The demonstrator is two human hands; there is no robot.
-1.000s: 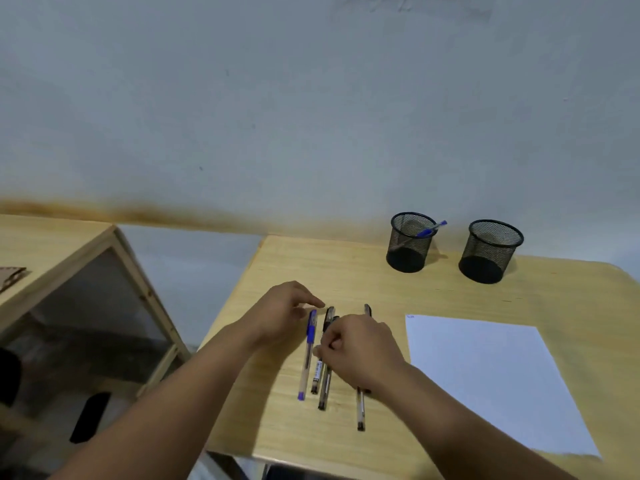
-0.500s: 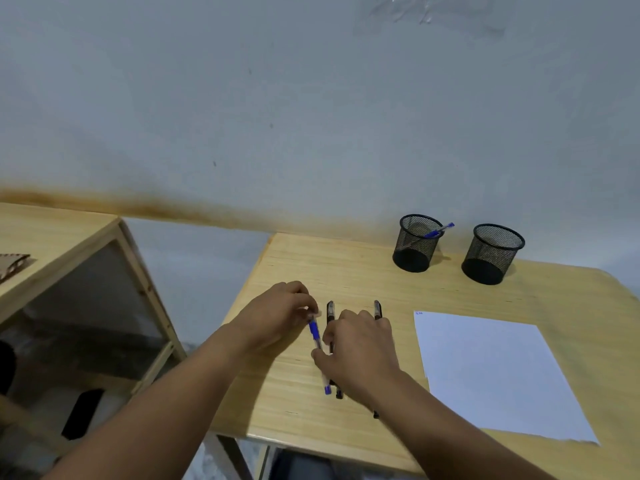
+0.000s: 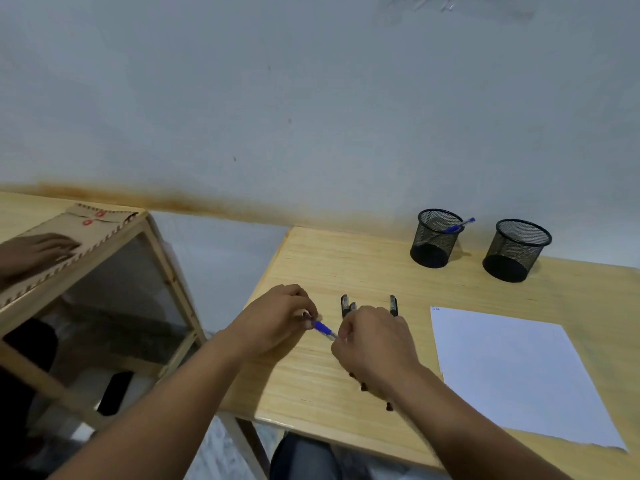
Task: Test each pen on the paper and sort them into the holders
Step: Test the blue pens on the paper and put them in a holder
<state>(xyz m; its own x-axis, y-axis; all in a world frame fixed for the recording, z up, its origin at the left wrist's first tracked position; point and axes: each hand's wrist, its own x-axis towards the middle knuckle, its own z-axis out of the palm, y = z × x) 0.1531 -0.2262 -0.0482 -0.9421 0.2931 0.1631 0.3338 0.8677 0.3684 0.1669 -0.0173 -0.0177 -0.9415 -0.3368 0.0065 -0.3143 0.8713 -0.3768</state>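
Head view shows the blue-capped clear plastic pen [image 3: 325, 330] now lifted off the pale wooden desk [image 3: 332, 265], where a second ago it lay in the row. The left hand [image 3: 277, 318] pinches its cap end and the right hand [image 3: 372, 344] curls round its barrel: uncapping for a test, I judge. Three black pens [image 3: 344, 305] lie beneath the right hand. One white paper sheet [image 3: 519, 372] waits nearby. Two black mesh holders stand behind, the left holder [image 3: 434, 239] containing one blue pen [image 3: 459, 225], the right holder [image 3: 517, 251] apparently none.
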